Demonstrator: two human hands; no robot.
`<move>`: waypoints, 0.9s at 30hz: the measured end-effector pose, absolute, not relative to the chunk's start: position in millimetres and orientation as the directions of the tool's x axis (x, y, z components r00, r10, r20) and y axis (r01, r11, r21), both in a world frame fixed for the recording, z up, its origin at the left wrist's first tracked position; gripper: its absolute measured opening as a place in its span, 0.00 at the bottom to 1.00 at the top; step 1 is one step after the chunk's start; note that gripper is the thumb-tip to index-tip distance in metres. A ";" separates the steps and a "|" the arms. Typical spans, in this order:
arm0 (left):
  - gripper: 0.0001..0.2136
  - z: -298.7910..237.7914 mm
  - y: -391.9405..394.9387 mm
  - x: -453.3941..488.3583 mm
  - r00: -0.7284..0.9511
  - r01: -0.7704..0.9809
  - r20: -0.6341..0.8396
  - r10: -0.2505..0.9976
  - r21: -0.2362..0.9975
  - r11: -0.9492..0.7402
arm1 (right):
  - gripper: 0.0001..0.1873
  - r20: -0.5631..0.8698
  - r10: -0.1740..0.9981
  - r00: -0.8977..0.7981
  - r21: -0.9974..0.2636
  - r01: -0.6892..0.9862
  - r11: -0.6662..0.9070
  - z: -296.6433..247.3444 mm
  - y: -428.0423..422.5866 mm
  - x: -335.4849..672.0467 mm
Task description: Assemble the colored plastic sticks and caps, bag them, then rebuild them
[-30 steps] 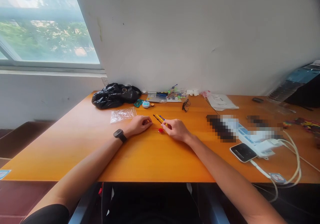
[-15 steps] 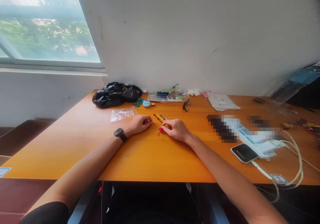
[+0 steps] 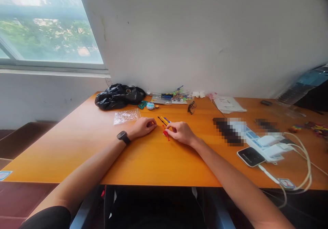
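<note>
My right hand (image 3: 181,132) is over the middle of the table, thumb and forefinger pinched at a small red piece. This piece is a thin red stick (image 3: 167,137) with knobbed ends, lying across a round red part. Just beyond the fingertips lie a black stick (image 3: 161,120), a yellow stick (image 3: 164,119) and a blue stick (image 3: 166,120), side by side and slanting. My left hand (image 3: 142,126), with a black watch (image 3: 123,137) on its wrist, rests on the table to the left. Its fingers are curled in, with nothing visible in them.
A clear plastic bag (image 3: 126,116) lies beyond my left hand. Along the wall are a black plastic bag (image 3: 118,97), a round white container (image 3: 150,106), packets of small parts (image 3: 179,97) and glasses (image 3: 191,108). To the right are a power strip (image 3: 266,150), cables and a white device (image 3: 250,156).
The red stick has turned from a blurred, lower position to a clear slant across the round part. Both hands have stayed almost where they were.
</note>
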State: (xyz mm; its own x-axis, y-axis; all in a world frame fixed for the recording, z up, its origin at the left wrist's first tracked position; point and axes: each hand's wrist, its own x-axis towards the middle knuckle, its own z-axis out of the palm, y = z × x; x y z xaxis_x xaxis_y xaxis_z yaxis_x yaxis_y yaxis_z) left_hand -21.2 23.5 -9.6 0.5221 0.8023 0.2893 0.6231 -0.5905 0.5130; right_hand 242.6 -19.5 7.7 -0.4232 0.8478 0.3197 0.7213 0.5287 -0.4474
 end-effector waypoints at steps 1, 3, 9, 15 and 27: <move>0.11 -9.2 23.2 -21.1 0.522 0.623 0.287 0.803 0.514 -0.589 | 0.07 0.318 0.849 -0.422 -0.454 0.718 0.527 8.6 -20.3 242.0; 0.11 -8.4 22.6 -20.8 0.521 0.623 0.285 0.804 0.517 -0.587 | 0.07 0.313 0.848 -0.427 -0.469 0.707 0.529 10.2 -22.2 241.0; 0.12 -7.3 21.1 -20.6 0.522 0.614 0.303 0.797 0.515 -0.598 | 0.11 0.300 0.804 -0.513 -0.472 0.653 0.592 7.6 -25.8 239.1; 0.15 -7.5 16.7 -14.7 0.542 0.568 0.292 0.788 0.563 -0.600 | 0.07 0.280 0.798 -0.533 -0.501 0.629 0.595 5.1 -26.6 236.2; 0.23 -8.2 7.6 -3.6 0.417 0.358 0.317 0.852 0.804 -0.474 | 0.05 0.304 0.800 -0.517 -0.555 0.586 0.590 1.5 -20.5 239.5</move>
